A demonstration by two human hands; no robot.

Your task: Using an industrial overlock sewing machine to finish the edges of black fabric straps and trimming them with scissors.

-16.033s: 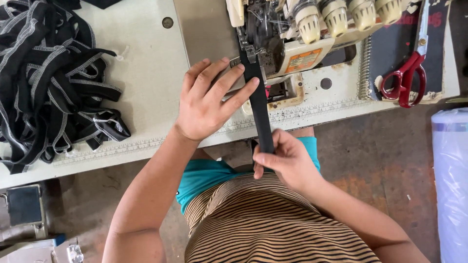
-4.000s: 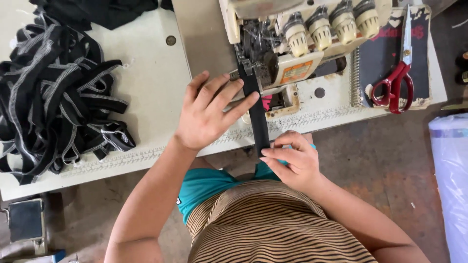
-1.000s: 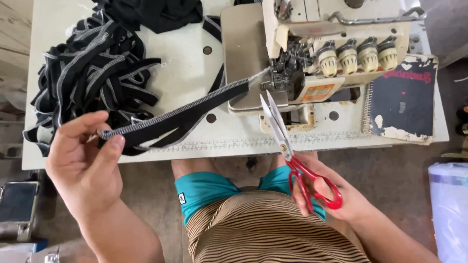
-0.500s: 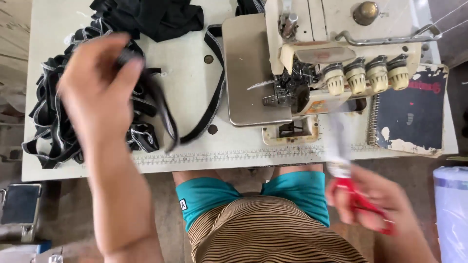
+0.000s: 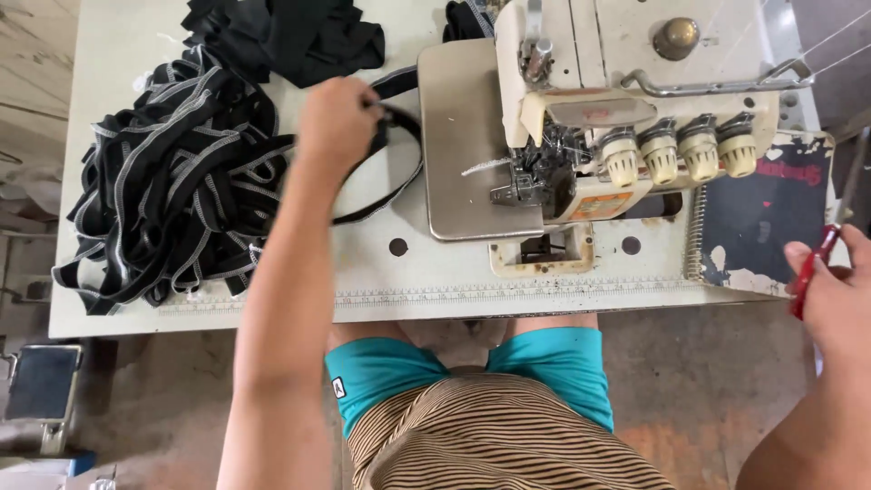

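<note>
A black fabric strap [image 5: 386, 172] is grasped by the left hand [image 5: 337, 118] mid-worktop beside the cream sewing machine [image 5: 626, 109], while red-handled scissors [image 5: 810, 269] are gripped by the right hand [image 5: 839, 299] past the worktop's right edge.

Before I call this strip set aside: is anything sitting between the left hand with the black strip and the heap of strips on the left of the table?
Nothing visible. The left hand grips the black strip, and only bare table shows between it and the heap of strips.
</note>
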